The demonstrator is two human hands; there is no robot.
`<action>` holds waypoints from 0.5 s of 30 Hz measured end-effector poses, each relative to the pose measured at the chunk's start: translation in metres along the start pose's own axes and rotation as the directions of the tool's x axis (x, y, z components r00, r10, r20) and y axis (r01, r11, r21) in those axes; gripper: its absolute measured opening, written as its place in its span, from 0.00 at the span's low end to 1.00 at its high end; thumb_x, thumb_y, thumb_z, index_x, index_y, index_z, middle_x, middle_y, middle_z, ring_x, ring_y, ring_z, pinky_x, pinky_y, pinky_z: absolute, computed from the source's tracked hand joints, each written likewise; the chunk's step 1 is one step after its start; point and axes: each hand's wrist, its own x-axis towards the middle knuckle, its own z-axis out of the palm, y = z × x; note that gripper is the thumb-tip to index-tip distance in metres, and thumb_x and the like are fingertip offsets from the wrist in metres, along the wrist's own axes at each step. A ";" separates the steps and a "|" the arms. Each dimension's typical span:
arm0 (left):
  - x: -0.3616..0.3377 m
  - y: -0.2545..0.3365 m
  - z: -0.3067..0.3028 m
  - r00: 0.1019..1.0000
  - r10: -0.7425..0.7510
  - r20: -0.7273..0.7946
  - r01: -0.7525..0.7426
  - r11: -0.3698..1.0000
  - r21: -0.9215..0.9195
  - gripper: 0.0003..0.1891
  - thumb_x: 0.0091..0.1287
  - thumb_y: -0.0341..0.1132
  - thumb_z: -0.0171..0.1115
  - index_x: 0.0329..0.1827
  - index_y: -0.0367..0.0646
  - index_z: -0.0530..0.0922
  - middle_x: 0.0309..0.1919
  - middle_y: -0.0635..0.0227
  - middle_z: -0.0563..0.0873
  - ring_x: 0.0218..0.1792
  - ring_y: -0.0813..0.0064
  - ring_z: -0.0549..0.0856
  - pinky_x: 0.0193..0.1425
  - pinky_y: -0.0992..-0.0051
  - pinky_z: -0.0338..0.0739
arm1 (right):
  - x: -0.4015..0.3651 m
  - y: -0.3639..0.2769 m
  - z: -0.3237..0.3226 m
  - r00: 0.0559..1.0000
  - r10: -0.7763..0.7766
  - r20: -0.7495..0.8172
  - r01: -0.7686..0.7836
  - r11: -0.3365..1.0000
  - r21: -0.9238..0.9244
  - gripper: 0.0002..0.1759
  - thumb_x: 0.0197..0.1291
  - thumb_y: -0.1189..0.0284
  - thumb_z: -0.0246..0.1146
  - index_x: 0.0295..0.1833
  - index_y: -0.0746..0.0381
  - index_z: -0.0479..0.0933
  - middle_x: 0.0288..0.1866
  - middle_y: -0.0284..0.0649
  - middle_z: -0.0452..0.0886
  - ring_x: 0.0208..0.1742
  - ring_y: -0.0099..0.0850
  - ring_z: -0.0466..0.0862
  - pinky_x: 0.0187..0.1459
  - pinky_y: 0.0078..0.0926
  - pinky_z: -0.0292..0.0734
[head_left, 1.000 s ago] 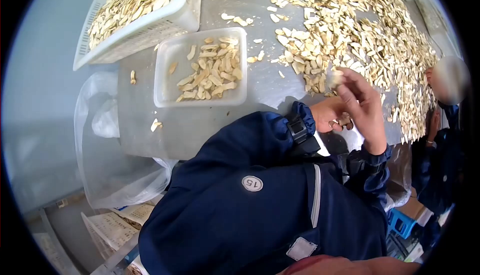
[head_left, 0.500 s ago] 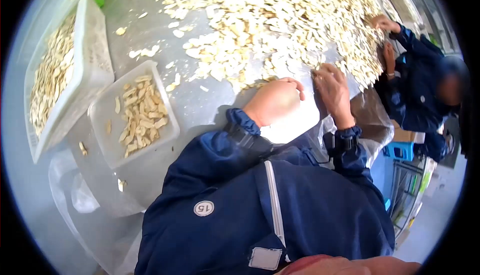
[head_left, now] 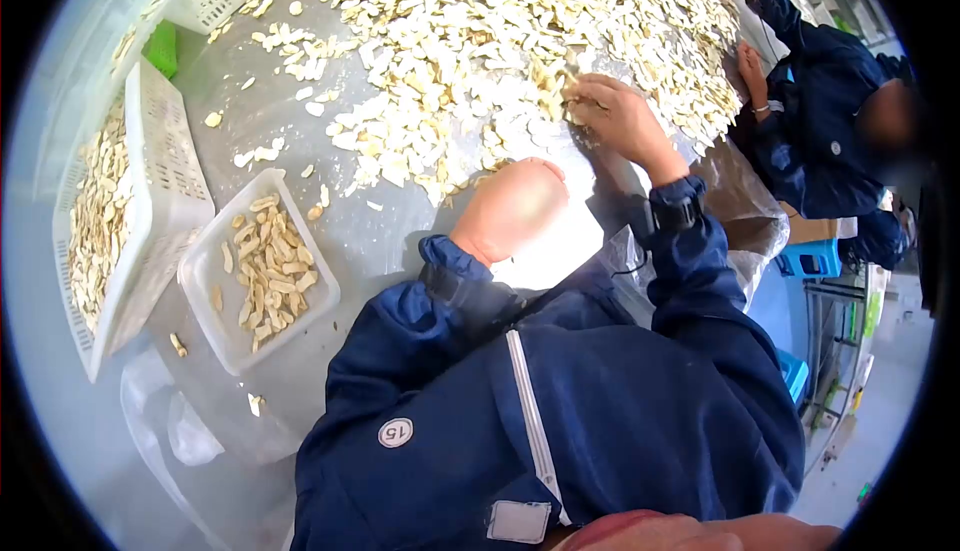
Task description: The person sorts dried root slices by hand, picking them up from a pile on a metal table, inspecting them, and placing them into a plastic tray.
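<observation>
So there's a huge pile of pale slices (head_left: 480,41) spread over most of the metal tabletop (head_left: 380,241), some kind of dried chips, can't say exactly what. The right hand (head_left: 615,116) is out in the near edge of the pile, fingers curled down onto the slices, though I can't tell if it has actually pinched one. The left hand (head_left: 510,206) sits closer in at the pile's edge, balled into a loose fist, and whatever's inside is hidden. The hands are near each other but not touching. Off to the left are a small clear tub (head_left: 222,341) partly filled with slices and a white basket (head_left: 165,151) holding more. The slices look thin, light and dry, probably snappy, so I'd pinch one gently by its edges. A co-worker (head_left: 830,121) is at the far side.
</observation>
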 end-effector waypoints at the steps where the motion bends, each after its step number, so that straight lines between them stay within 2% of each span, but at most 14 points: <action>1: 0.000 0.001 0.001 1.000 0.013 -0.006 -0.013 0.999 0.032 0.11 0.81 0.37 0.56 0.52 0.38 0.79 0.41 0.63 0.85 0.31 0.80 0.81 0.17 0.87 0.65 | -0.009 -0.002 -0.004 0.999 -0.010 0.034 0.007 0.998 0.069 0.15 0.66 0.71 0.69 0.57 0.59 0.88 0.61 0.49 0.87 0.61 0.50 0.86 0.62 0.39 0.81; 2: -0.001 0.001 0.002 1.000 0.015 -0.002 -0.015 1.000 0.021 0.11 0.81 0.37 0.56 0.52 0.39 0.79 0.42 0.63 0.85 0.31 0.80 0.81 0.17 0.87 0.65 | -0.017 0.002 -0.007 0.996 0.037 -0.080 -0.035 0.999 0.025 0.14 0.67 0.71 0.68 0.57 0.59 0.88 0.60 0.48 0.87 0.60 0.49 0.87 0.63 0.38 0.81; 3: -0.001 0.000 0.002 1.000 0.011 0.006 -0.011 1.000 -0.007 0.11 0.81 0.37 0.56 0.52 0.39 0.79 0.42 0.63 0.85 0.31 0.80 0.81 0.17 0.87 0.65 | -0.019 0.005 -0.016 0.988 0.113 -0.104 -0.121 0.990 -0.068 0.13 0.69 0.70 0.68 0.57 0.59 0.88 0.59 0.48 0.88 0.58 0.47 0.88 0.61 0.38 0.82; 5: -0.001 -0.001 0.002 1.000 0.002 0.031 0.000 0.997 -0.077 0.11 0.81 0.37 0.56 0.52 0.39 0.79 0.42 0.63 0.85 0.31 0.80 0.81 0.17 0.87 0.66 | -0.023 0.018 -0.022 0.950 0.261 -0.168 -0.278 0.957 -0.083 0.14 0.69 0.70 0.68 0.57 0.58 0.88 0.57 0.47 0.89 0.55 0.46 0.88 0.59 0.38 0.83; 8: 0.002 -0.003 -0.005 0.996 -0.045 0.076 0.059 0.978 -0.200 0.11 0.81 0.37 0.56 0.52 0.38 0.79 0.42 0.63 0.85 0.31 0.81 0.81 0.17 0.87 0.66 | -0.011 -0.004 -0.015 0.954 0.268 -0.136 -0.273 0.962 -0.017 0.15 0.68 0.70 0.68 0.58 0.57 0.88 0.54 0.46 0.89 0.54 0.45 0.89 0.57 0.39 0.83; 9: 0.003 -0.005 -0.008 0.994 -0.065 0.093 0.086 0.967 -0.240 0.11 0.81 0.37 0.56 0.52 0.38 0.79 0.42 0.63 0.85 0.31 0.81 0.81 0.17 0.87 0.66 | -0.004 -0.021 -0.012 0.966 0.232 -0.110 -0.232 0.973 0.007 0.15 0.65 0.70 0.69 0.57 0.57 0.88 0.53 0.45 0.90 0.54 0.45 0.88 0.58 0.41 0.82; 11: 0.004 -0.005 -0.009 0.994 -0.060 0.096 0.081 0.969 -0.232 0.11 0.81 0.37 0.56 0.52 0.38 0.79 0.42 0.62 0.85 0.31 0.81 0.81 0.17 0.87 0.66 | 0.005 -0.009 0.009 0.968 -0.075 -0.238 0.019 0.973 -0.229 0.13 0.64 0.69 0.70 0.53 0.57 0.89 0.51 0.44 0.90 0.53 0.45 0.87 0.57 0.43 0.82; 14: 0.002 -0.004 -0.008 0.994 -0.061 0.094 0.081 0.969 -0.232 0.11 0.81 0.37 0.56 0.52 0.38 0.79 0.42 0.62 0.84 0.31 0.81 0.81 0.17 0.87 0.66 | 0.012 0.002 0.021 0.967 -0.124 -0.223 0.031 0.925 -0.380 0.10 0.64 0.68 0.69 0.48 0.58 0.89 0.49 0.43 0.90 0.52 0.47 0.86 0.55 0.45 0.82; 15: 0.002 -0.003 -0.007 0.994 -0.058 0.094 0.079 0.969 -0.234 0.11 0.81 0.37 0.56 0.52 0.38 0.79 0.42 0.62 0.84 0.31 0.81 0.81 0.17 0.87 0.66 | 0.010 0.005 0.018 0.975 -0.098 -0.199 0.021 0.934 -0.356 0.09 0.64 0.68 0.69 0.47 0.58 0.89 0.49 0.43 0.90 0.52 0.48 0.86 0.55 0.45 0.81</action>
